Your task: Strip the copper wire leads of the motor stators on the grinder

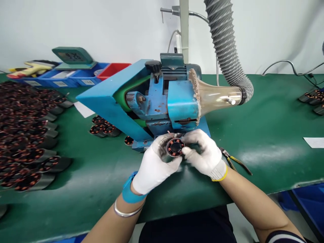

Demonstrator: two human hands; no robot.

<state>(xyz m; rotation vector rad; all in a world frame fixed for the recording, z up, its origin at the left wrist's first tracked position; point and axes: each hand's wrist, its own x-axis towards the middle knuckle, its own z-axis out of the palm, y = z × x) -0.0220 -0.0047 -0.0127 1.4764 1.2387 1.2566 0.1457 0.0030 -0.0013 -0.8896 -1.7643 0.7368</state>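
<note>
Green bench (265, 135); both gloved hands (154, 165) (206, 153) around unlabelled stator (175, 147).

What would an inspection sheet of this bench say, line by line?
Surface: green mat, a shiny patch at the right.
Job's things: stator with copper windings, held in front of the blue machine.
Clutter: rows of stators at left, a few more by the machine, pliers right of the hands, paper slips, bins at the back.
Grips: left hand and right hand, both in white gloves, closed on the stator.
Cables: grey cable at back right.
Surroundings: ribbed hose into a clear funnel, white wall.
</note>
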